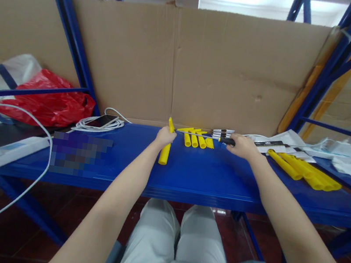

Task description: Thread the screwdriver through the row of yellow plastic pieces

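Note:
My left hand (165, 137) is closed around a yellow tube-like piece (164, 154), whose narrow upper end sticks out above the fingers. It stands roughly upright in the view, over the blue tabletop (130, 164). In my right hand (243, 146) is a screwdriver (227, 142) with a black handle. Its long thin shaft points left towards the piece in my left hand; I cannot tell whether the tip touches it. Between my hands, several similar yellow pieces (194, 141) lie side by side, partly behind the shaft.
Several longer yellow tubes (305, 170) lie at the right near white packaging (289, 138). Small striped packs (222, 132) sit beside my right hand. At the left are a coiled white cable (98, 124), a power strip (8, 156) and a red bag (54, 99). Cardboard (225, 68) walls the back.

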Demonstrator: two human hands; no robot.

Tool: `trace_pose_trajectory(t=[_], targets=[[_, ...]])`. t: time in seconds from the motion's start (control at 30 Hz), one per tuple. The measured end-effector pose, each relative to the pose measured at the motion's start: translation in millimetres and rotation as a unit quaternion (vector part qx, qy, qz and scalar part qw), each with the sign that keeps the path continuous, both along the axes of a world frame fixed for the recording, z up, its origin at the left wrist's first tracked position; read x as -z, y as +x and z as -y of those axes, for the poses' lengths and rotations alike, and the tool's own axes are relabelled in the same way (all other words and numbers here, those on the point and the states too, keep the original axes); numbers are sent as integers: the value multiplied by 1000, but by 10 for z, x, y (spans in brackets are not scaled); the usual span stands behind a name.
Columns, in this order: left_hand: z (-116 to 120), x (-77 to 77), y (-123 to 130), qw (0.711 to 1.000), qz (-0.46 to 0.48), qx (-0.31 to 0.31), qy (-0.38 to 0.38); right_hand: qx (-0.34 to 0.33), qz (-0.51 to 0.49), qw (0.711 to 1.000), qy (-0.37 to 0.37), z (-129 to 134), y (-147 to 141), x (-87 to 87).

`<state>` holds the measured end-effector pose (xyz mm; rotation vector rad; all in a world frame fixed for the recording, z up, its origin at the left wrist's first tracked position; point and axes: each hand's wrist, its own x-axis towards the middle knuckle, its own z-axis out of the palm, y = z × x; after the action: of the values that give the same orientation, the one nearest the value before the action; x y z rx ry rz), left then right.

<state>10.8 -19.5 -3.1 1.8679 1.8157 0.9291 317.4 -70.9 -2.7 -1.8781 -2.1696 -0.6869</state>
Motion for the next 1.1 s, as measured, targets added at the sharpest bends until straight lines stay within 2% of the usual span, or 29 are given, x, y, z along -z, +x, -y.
trace_pose_trajectory(t=[0.3, 0.53, 0.8, 1.1], targets=[[-6, 8, -2, 1000, -5, 8, -2, -9, 12, 1000, 13, -15, 24, 7], [16, -6, 16, 1000, -21, 1, 6, 61, -34, 997, -13, -3, -6, 6], [0, -2, 0, 1000, -18, 2, 5, 2, -23, 997, -69, -129, 93, 78], [20, -2, 10, 1000, -19, 6, 1, 33, -11, 998, -57, -40, 45, -2]])
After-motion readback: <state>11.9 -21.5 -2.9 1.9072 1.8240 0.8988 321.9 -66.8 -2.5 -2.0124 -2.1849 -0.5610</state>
